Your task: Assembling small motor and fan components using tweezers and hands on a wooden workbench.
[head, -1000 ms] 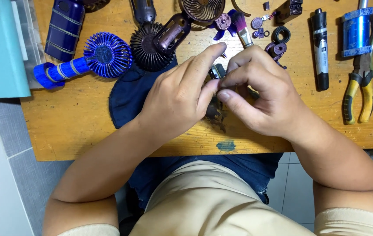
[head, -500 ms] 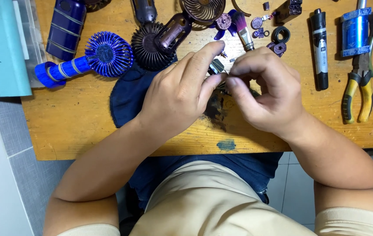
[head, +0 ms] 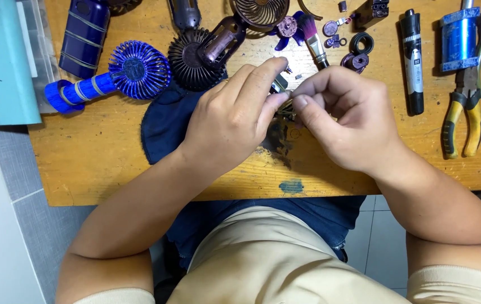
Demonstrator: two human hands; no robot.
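Light is bright and even, falling from above; the wooden table [head: 111, 163] shows warm and clear, with only soft, short shadows under the left hand [head: 229, 121] and right hand [head: 344, 121]. A faint sheen lies on the blue cylinder [head: 459, 39] and the dark marker [head: 413, 59]. Focus is sharp across the middle; the fingertips [head: 299, 102] are slightly soft. Straight edges bow a little near the frame's borders

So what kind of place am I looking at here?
Likely a small repair bench: a worn wooden table strewn with taken-apart handheld fans, pliers, and small loose parts.
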